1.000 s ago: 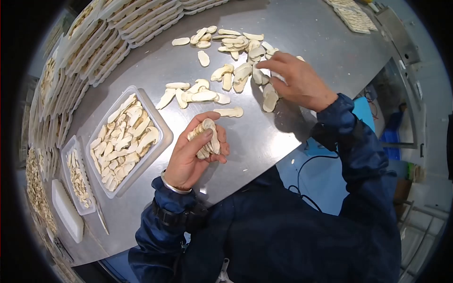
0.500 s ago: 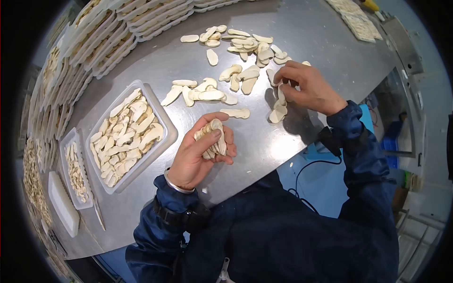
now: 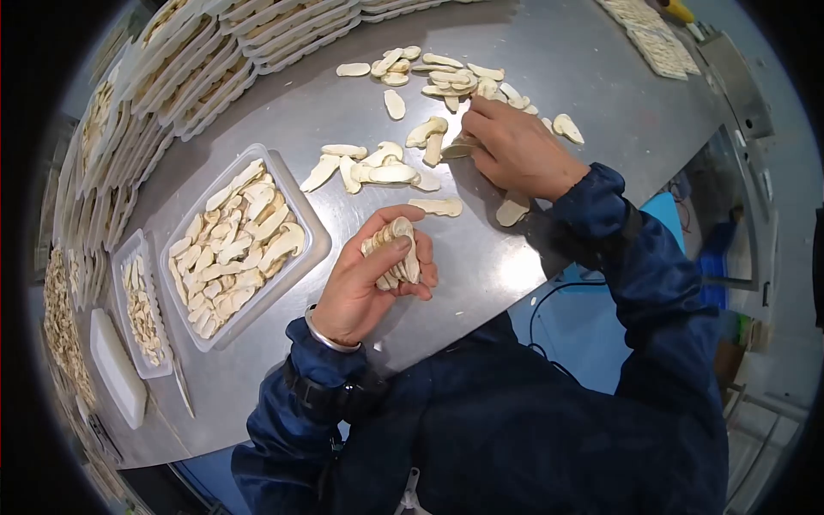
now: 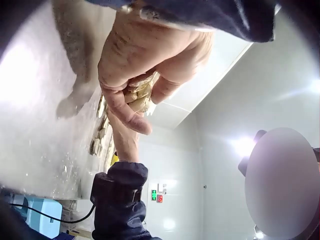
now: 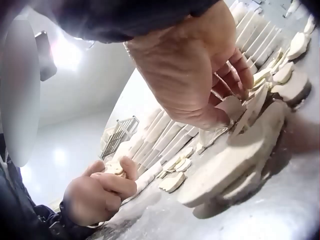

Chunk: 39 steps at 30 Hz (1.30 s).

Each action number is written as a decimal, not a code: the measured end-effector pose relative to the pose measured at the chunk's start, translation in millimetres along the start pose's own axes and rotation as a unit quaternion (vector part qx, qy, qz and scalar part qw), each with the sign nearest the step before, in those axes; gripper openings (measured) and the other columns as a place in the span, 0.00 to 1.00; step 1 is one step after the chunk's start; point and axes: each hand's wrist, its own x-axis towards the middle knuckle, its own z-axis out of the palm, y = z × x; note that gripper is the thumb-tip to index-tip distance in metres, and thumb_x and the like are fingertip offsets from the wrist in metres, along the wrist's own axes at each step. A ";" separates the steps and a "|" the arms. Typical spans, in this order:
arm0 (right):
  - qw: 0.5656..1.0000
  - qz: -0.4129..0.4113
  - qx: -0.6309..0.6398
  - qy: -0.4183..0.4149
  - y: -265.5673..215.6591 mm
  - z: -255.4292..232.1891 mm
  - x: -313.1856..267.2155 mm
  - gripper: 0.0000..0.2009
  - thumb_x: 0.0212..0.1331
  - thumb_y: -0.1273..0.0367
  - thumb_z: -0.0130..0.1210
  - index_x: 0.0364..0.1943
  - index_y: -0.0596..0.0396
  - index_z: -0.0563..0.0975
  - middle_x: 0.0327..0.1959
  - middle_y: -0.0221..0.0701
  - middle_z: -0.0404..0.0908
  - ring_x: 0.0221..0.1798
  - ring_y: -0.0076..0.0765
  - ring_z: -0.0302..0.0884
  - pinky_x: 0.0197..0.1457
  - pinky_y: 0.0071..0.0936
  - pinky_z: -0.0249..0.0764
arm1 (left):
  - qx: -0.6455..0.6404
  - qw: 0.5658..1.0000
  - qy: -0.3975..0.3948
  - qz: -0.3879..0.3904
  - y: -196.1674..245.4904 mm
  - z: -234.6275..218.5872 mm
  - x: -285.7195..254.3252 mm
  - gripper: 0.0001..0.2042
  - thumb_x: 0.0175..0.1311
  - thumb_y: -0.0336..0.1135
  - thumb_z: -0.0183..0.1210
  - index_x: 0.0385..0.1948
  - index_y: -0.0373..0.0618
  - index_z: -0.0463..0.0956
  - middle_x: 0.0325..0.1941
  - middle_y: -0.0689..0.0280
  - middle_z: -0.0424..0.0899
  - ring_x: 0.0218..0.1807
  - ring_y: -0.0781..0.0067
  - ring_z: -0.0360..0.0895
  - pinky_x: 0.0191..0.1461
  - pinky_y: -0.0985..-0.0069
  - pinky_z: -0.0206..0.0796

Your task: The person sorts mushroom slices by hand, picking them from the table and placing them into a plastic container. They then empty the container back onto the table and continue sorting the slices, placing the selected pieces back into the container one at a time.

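My left hand grips a stack of mushroom slices above the table, thumb across the front and fingers behind. Some of that stack's edges show between the fingers in the left wrist view. Farther right, my right hand reaches down among the loose slices. Its thumb and fingers pinch a pale mushroom slice at the tabletop, as the right wrist view shows. A large slice lies just in front of the right hand. Another slice lies below that palm in the head view.
A clear plastic tub full of mushroom slices stands at the left, beside a narrow tray of smaller pieces, a knife and a white block. Stacked white trays line the back left. Loose slices lie mid-table.
My right hand first drew slices rightward, then came back left onto a pair of slices, which it now mostly covers. The left hand keeps hold of its stack.
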 end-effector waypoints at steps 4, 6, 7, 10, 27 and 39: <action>0.999 -0.019 0.036 -0.030 -0.7 -11.1 -13.7 0.07 0.56 0.72 0.53 0.37 0.60 0.75 0.35 0.38 0.75 0.40 0.45 0.76 0.42 0.38 0.72 | -0.002 1.000 0.003 0.001 -0.7 -0.1 -0.3 0.16 0.72 0.35 0.48 0.58 0.43 0.64 0.38 0.62 0.77 0.38 0.70 0.80 0.38 0.74 0.75; 0.992 -0.037 0.109 -0.051 -1.0 -22.9 -21.4 0.08 0.57 0.71 0.54 0.39 0.60 0.76 0.33 0.38 0.77 0.36 0.44 0.76 0.40 0.36 0.72 | -0.002 1.000 0.004 0.001 -1.0 0.6 0.6 0.16 0.72 0.35 0.48 0.58 0.43 0.64 0.38 0.62 0.77 0.38 0.70 0.80 0.38 0.74 0.75; 0.987 0.000 0.149 -0.060 -3.3 -34.2 -23.2 0.11 0.58 0.70 0.54 0.43 0.59 0.77 0.32 0.38 0.79 0.32 0.42 0.76 0.38 0.34 0.72 | -0.001 1.000 0.003 0.001 -0.5 0.6 0.7 0.16 0.72 0.35 0.48 0.58 0.43 0.64 0.38 0.62 0.77 0.38 0.70 0.80 0.38 0.74 0.75; 0.987 0.061 0.082 0.122 35.1 -32.3 -20.2 0.11 0.58 0.71 0.54 0.45 0.57 0.78 0.31 0.38 0.80 0.29 0.42 0.75 0.37 0.33 0.72 | 0.001 1.000 0.003 -0.002 -0.6 -0.6 0.3 0.16 0.72 0.34 0.47 0.58 0.43 0.63 0.38 0.62 0.77 0.38 0.70 0.80 0.38 0.74 0.75; 1.000 -0.009 -0.004 0.024 71.8 -24.5 7.6 0.05 0.53 0.73 0.55 0.33 0.59 0.74 0.34 0.35 0.74 0.36 0.42 0.73 0.40 0.35 0.70 | -0.003 1.000 0.007 -0.004 -0.1 -0.4 -0.1 0.16 0.72 0.34 0.47 0.58 0.43 0.63 0.38 0.62 0.77 0.38 0.70 0.79 0.37 0.73 0.74; 0.984 0.119 -0.076 0.113 108.8 -41.7 -18.8 0.11 0.54 0.67 0.57 0.40 0.56 0.79 0.37 0.37 0.78 0.36 0.42 0.77 0.41 0.35 0.73 | 0.004 1.000 0.003 0.005 -1.7 -0.8 1.0 0.16 0.71 0.34 0.47 0.58 0.43 0.64 0.37 0.62 0.76 0.37 0.70 0.79 0.37 0.74 0.74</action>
